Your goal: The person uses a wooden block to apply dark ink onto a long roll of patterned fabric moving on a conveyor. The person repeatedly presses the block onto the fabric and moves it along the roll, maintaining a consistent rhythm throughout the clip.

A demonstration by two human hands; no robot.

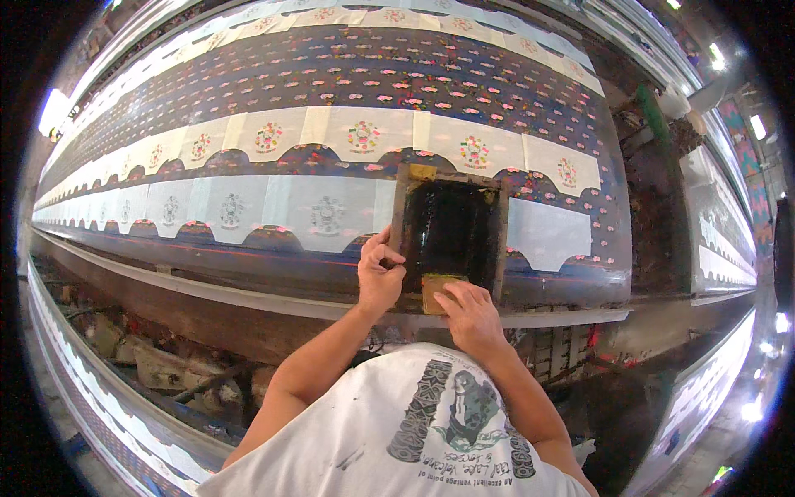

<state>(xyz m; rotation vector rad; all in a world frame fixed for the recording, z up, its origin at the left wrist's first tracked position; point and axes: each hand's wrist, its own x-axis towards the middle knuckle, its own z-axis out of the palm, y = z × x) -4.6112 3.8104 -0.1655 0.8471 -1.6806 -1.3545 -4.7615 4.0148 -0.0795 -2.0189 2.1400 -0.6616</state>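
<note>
A small wooden printing frame [402, 217] with a dark wet screen lies on a long patterned cloth [348, 91] stretched over a table. My left hand [378, 273] grips the frame's left near corner. My right hand [470, 313] presses on a yellowish block-shaped squeegee [434, 286] at the near end of the screen. The cloth is dark blue with small pink flowers and pale scalloped bands with round flower motifs; the near band's motifs look faint grey.
The table's metal edge rail [248, 296] runs along below the cloth. Under it lie rubble and pipes [157, 364] on the floor. Another cloth-covered table [720, 224] stands to the right, and one more [108, 414] to my lower left.
</note>
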